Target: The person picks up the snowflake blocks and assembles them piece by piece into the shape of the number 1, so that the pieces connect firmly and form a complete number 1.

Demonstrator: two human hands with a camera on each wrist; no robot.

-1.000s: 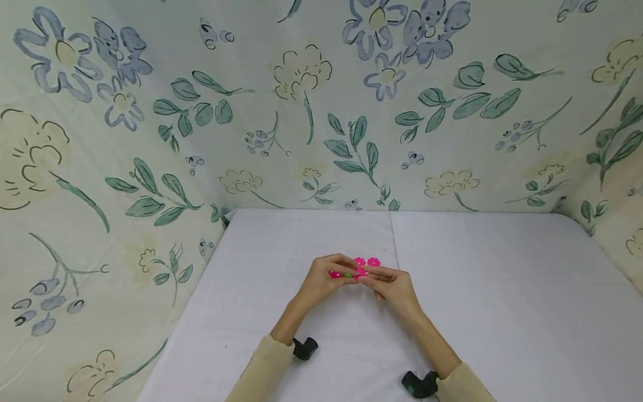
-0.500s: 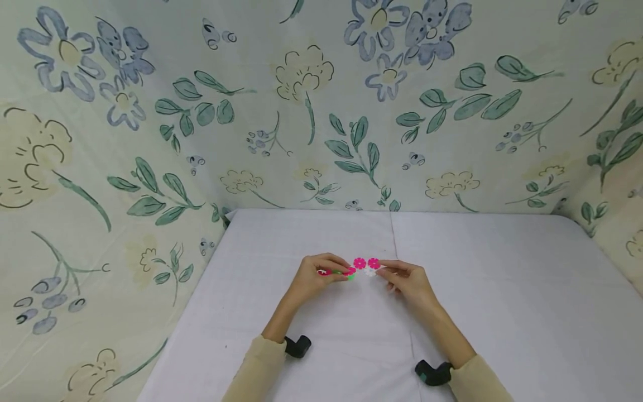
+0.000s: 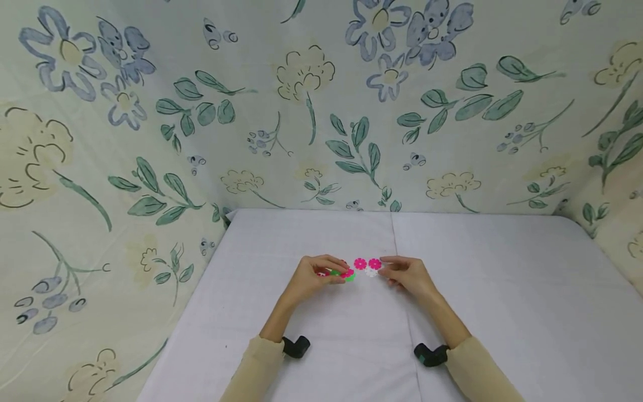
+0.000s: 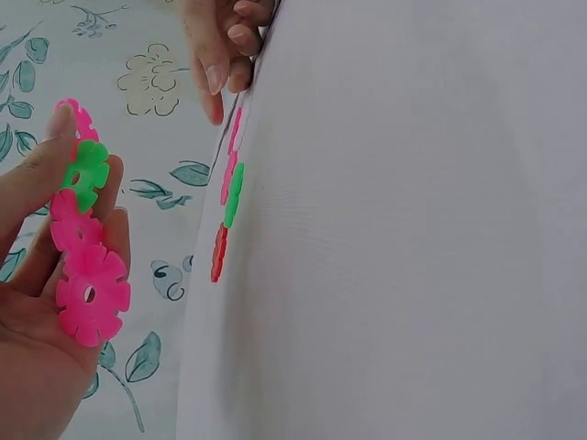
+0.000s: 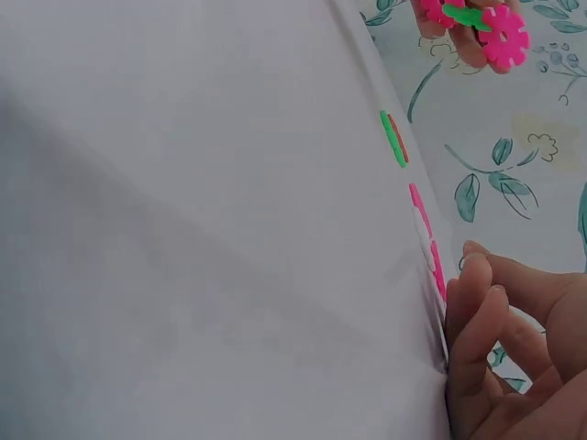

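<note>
My left hand (image 3: pixel 310 273) pinches a short chain of flower-shaped plastic discs, raised above the table. In the left wrist view its lowest link is a pink disc (image 4: pixel 108 316), with a green disc (image 4: pixel 90 163) farther up near the thumb. Loose on the cloth lie a pink disc (image 3: pixel 360 263), a second pink disc (image 3: pixel 374 264) and a white disc (image 3: pixel 370 273). My right hand (image 3: pixel 409 273) is just right of these, fingertips close to the second pink disc, fingers loosely bent with nothing held. Flat beneath the chain are a green disc (image 4: pixel 235 197) and a red disc (image 4: pixel 218 257).
A white cloth (image 3: pixel 502 301) covers the table. Behind it and to the sides hangs a floral curtain (image 3: pixel 301 162). Black wrist devices sit at the left cuff (image 3: pixel 296 347) and the right cuff (image 3: pixel 430 354).
My hands were together at the chain and have since parted. The right hand released it and went right, to beside the loose pink discs; the left moved slightly left with the chain.
</note>
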